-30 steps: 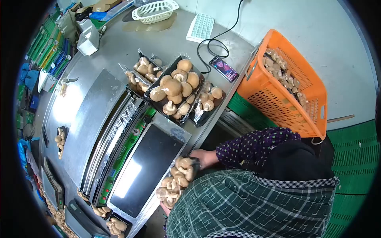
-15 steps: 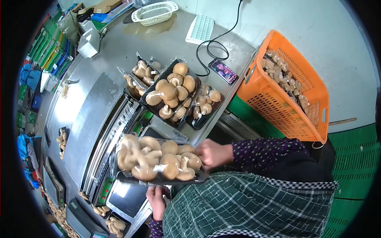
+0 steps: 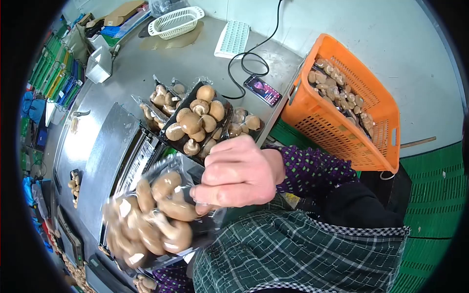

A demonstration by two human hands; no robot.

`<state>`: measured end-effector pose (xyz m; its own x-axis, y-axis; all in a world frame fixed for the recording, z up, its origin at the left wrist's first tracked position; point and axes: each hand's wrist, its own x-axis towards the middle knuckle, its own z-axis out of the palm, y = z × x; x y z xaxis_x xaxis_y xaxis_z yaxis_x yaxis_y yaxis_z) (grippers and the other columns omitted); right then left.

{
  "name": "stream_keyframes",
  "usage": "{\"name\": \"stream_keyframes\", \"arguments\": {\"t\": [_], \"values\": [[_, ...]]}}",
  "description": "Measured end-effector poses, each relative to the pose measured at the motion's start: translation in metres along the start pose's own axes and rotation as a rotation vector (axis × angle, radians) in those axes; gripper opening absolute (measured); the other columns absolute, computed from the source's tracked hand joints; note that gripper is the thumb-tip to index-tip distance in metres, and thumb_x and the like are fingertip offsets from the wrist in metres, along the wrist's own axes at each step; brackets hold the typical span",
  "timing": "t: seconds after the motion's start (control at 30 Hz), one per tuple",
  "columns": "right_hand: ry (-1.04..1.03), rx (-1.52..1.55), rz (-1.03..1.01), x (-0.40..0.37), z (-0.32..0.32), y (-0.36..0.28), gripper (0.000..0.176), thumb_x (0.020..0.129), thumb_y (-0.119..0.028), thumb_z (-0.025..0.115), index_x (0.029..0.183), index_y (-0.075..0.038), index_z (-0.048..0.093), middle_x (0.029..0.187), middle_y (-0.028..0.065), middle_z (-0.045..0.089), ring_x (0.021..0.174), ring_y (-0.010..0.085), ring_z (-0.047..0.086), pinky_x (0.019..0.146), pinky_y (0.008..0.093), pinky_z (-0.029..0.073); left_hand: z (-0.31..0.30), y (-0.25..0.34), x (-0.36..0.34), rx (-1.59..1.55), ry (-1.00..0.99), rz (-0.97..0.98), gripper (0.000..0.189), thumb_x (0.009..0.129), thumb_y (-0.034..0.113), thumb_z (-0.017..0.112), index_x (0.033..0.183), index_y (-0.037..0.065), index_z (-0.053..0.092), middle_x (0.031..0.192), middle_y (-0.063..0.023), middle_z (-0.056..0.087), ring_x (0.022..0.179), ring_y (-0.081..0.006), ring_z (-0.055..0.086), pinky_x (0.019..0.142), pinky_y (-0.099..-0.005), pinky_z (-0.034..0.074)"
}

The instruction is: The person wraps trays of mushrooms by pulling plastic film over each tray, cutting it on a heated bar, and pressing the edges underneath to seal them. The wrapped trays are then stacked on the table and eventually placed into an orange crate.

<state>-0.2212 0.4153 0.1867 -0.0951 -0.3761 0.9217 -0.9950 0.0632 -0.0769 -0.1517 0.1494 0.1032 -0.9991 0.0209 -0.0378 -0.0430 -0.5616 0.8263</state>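
Large in the foreground, my right hand (image 3: 239, 173) is closed on the near edge of a film-wrapped mushroom pack (image 3: 159, 219). Brown mushrooms show through its clear film, and the pack is tilted and smeared by motion. My left hand is hidden behind the pack; only its purple dotted sleeve (image 3: 173, 279) shows below. Beyond my right hand stands a black tray of round mushrooms (image 3: 198, 117), with smaller wrapped packs (image 3: 161, 100) beside it. Under the held pack lies a wrapping machine (image 3: 139, 158), partly covered.
An orange crate (image 3: 342, 119) holding mushroom packs stands at the right. A phone (image 3: 263, 90) with a black cable (image 3: 255, 52) lies near the wall. Farther back are a white basket (image 3: 177, 23) and a label sheet (image 3: 232, 39). Scales (image 3: 70, 237) sit at lower left.
The mushroom pack has moved left and down, tilting and coming closer to view. My right hand has moved left with it. My left hand has slipped out of sight behind the pack.
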Motion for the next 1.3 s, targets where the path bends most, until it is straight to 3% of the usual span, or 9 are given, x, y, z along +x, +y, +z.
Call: {"name": "stream_keyframes", "arguments": {"t": [0.13,0.33,0.63,0.77,0.83,1.0,1.13,1.27,1.3], "values": [[0.017,0.011,0.049,0.019,-0.008,0.005,0.024,0.069,-0.011,0.073,0.083,0.003,0.06,0.068,0.005,0.051,0.048,0.0149,0.049,0.04,0.0261,0.039,-0.013,-0.003,0.007,0.163,0.046,-0.123,0.062,0.084,0.047,0.052,0.122,-0.001,0.042,0.114,-0.012,0.052,0.104,-0.024,0.051,0.088,-0.0381,0.043],[0.206,0.104,0.386,0.066,0.059,0.002,0.024,0.069,-0.019,0.064,0.062,-0.008,0.044,0.063,0.0052,0.051,0.046,0.0213,0.051,0.038,0.0323,0.037,0.016,-0.028,-0.018,0.44,-0.192,-0.306,0.064,0.082,0.047,0.054,0.121,-0.002,0.043,0.112,-0.0135,0.053,0.103,-0.0254,0.052,0.087,-0.0381,0.044],[0.36,0.841,0.196,0.117,0.081,-0.027,0.023,0.066,-0.014,0.057,0.05,-0.002,0.045,0.047,0.0117,0.044,0.043,0.0302,0.047,0.044,0.0372,0.038,0.033,0.005,-0.035,0.751,-0.363,-0.229,0.067,0.08,0.048,0.056,0.12,-0.004,0.044,0.109,-0.0158,0.054,0.1,-0.0276,0.053,0.086,-0.0381,0.044],[0.265,0.776,0.416,0.073,0.066,0.001,0.023,0.067,-0.009,0.065,0.053,-0.002,0.049,0.05,0.0119,0.048,0.046,0.0294,0.051,0.046,0.0372,0.04,0.015,0.024,-0.043,0.814,-0.252,-0.182,0.068,0.079,0.049,0.057,0.12,-0.004,0.044,0.107,-0.0168,0.055,0.099,-0.0286,0.054,0.086,-0.0381,0.044],[0.142,0.564,0.448,0.059,0.052,0.012,0.016,0.078,-0.013,0.064,0.069,-0.003,0.054,0.061,0.0082,0.05,0.058,0.0259,0.055,0.05,0.0347,0.041,0.005,0.032,-0.047,0.844,-0.208,-0.164,0.069,0.079,0.049,0.057,0.12,-0.005,0.044,0.106,-0.0173,0.055,0.099,-0.029,0.054,0.086,-0.0381,0.044],[0.222,0.562,0.492,0.064,0.029,0.017,0.013,0.07,-0.007,0.068,0.065,-0.002,0.056,0.06,0.0104,0.055,0.058,0.0269,0.057,0.051,0.034,0.043,0.018,0.037,-0.054,0.89,-0.387,-0.15,0.07,0.077,0.049,0.058,0.119,-0.006,0.045,0.105,-0.0185,0.056,0.098,-0.0303,0.055,0.086,-0.0381,0.044],[0.187,0.697,0.328,0.061,0.04,0.021,0.006,0.07,-0.004,0.064,0.066,-0.002,0.06,0.061,0.0091,0.058,0.058,0.0231,0.059,0.051,0.0323,0.044,0.054,0.035,-0.055,0.897,-0.703,-0.172,0.072,0.076,0.05,0.059,0.119,-0.006,0.046,0.103,-0.0196,0.056,0.097,-0.0312,0.055,0.085,-0.0381,0.044],[-0.463,1.273,0.718,0.017,0.086,-0.017,0.016,0.08,-0.016,0.066,0.078,-0.001,0.061,0.064,0.0043,0.058,0.062,0.0094,0.055,0.055,0.0259,0.042,0.05,0.035,-0.065,0.906,-0.656,-0.241,0.073,0.075,0.05,0.06,0.118,-0.007,0.046,0.102,-0.0206,0.057,0.096,-0.0322,0.056,0.085,-0.0381,0.045],[-0.367,1.374,0.774,0.008,0.091,-0.03,0.015,0.08,-0.015,0.065,0.078,-0.001,0.061,0.066,0.0039,0.059,0.062,0.0092,0.055,0.056,0.0256,0.042,0.038,0.037,-0.067,0.908,-0.587,-0.253,0.073,0.075,0.05,0.06,0.118,-0.007,0.046,0.101,-0.0208,0.057,0.095,-0.0324,0.056,0.085,-0.0381,0.045]]}}
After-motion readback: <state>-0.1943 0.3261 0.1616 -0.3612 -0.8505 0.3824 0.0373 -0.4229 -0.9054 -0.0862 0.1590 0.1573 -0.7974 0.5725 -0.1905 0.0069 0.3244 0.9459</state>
